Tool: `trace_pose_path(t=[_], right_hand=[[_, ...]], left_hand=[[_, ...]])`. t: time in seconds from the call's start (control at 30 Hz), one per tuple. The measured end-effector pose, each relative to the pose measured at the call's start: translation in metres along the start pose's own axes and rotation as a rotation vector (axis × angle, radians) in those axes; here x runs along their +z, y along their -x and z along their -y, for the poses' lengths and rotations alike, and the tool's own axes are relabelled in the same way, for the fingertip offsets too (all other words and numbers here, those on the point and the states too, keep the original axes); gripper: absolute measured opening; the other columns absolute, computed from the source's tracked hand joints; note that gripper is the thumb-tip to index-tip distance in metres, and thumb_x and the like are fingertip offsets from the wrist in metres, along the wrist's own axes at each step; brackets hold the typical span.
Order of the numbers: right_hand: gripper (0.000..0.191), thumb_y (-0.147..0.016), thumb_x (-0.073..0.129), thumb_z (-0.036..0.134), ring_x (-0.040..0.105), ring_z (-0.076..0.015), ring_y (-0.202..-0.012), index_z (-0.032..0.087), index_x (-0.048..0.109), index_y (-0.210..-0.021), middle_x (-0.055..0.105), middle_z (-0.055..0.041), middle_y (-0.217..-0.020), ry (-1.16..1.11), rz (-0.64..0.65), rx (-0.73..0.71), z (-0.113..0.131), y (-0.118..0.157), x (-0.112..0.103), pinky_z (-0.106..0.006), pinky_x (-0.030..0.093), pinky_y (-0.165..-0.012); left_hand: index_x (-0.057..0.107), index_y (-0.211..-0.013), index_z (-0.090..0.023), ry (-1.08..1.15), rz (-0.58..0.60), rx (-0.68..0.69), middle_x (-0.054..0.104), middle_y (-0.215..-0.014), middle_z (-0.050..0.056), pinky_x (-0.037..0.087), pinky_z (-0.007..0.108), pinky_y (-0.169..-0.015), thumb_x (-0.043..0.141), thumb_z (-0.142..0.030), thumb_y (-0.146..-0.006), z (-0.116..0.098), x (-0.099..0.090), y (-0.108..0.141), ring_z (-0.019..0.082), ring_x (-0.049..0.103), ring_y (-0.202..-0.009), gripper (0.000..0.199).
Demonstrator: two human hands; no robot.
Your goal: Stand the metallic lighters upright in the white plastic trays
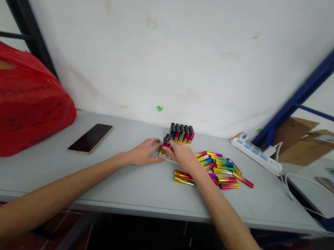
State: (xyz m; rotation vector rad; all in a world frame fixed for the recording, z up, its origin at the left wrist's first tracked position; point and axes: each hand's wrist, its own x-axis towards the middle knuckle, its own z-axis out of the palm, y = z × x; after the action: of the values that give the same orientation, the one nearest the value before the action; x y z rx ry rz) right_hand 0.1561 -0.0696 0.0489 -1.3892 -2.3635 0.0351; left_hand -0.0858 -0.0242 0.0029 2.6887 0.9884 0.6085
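Note:
My left hand [144, 152] lies at the left side of a small pale tray [166, 156], thumb and fingers spread apart, its fingertips at the tray's edge. A few lighters [166, 139] with dark tops stand upright in that tray. My right hand [183, 156] reaches over it from the right, fingers closed on a lighter among them; the hand partly hides the tray. Just behind stands a tight block of upright lighters [182, 134] in shiny mixed colours with black tops. To the right of my right hand, loose metallic lighters [222, 166] lie in a scattered pile.
A phone [91, 138] lies left on the grey table [131, 187]. Beyond it sits a large red plastic bag [18, 101]. At the right back are a white power strip [255, 155] with cables and, beyond a blue frame [314, 76], a cardboard box [307, 141].

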Motion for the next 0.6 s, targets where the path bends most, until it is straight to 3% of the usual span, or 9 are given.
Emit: trace_pose_path(t=[0.13,0.23,0.4,0.5,0.6], right_hand=[[0.033,-0.117,0.068,0.05,0.077,-0.0247,-0.088,0.021,0.073,-0.102,0.084,-0.0133,-0.099,0.029,0.019,0.009,0.005,-0.002,-0.005,-0.029,0.039,-0.069],[0.036,-0.117,0.068,0.051,0.075,-0.0233,-0.085,0.021,0.074,-0.097,0.083,-0.0105,-0.094,-0.014,-0.017,-0.007,-0.012,0.002,-0.018,-0.029,0.04,-0.072],[0.028,-0.118,0.059,0.03,0.076,-0.0258,-0.095,0.018,0.081,-0.106,0.084,-0.0147,-0.104,0.083,-0.198,0.194,-0.089,0.025,-0.053,-0.033,0.051,-0.087],[0.017,-0.106,0.071,0.021,0.079,-0.0272,-0.101,0.016,0.087,-0.107,0.086,-0.0171,-0.109,0.15,-0.092,0.352,-0.136,0.043,-0.067,-0.035,0.057,-0.096],[0.018,-0.097,0.083,0.023,0.083,-0.0294,-0.101,0.016,0.091,-0.112,0.089,-0.0169,-0.112,0.101,0.05,0.444,-0.162,0.057,-0.071,-0.037,0.062,-0.094]], left_hand=[[0.068,-0.152,-0.023,-0.002,0.007,-0.01,0.063,-0.162,0.021,0.047,0.06,-0.132,0.066,-0.075,-0.107,0.0,-0.001,0.0,0.043,0.06,-0.152,0.069],[0.07,-0.149,-0.021,-0.011,0.017,-0.015,0.062,-0.164,0.023,0.047,0.06,-0.132,0.065,-0.076,-0.107,-0.001,-0.001,0.0,0.044,0.059,-0.154,0.069],[0.07,-0.148,-0.021,-0.013,0.013,-0.002,0.064,-0.162,0.022,0.048,0.059,-0.132,0.064,-0.076,-0.107,-0.001,-0.002,-0.001,0.044,0.06,-0.152,0.069],[0.069,-0.148,-0.021,-0.011,0.017,-0.006,0.063,-0.163,0.022,0.048,0.059,-0.132,0.064,-0.077,-0.107,-0.001,-0.002,-0.001,0.044,0.059,-0.154,0.07],[0.069,-0.148,-0.021,-0.006,0.019,-0.013,0.063,-0.164,0.022,0.048,0.059,-0.132,0.064,-0.077,-0.107,-0.001,-0.001,-0.001,0.044,0.058,-0.154,0.07]])
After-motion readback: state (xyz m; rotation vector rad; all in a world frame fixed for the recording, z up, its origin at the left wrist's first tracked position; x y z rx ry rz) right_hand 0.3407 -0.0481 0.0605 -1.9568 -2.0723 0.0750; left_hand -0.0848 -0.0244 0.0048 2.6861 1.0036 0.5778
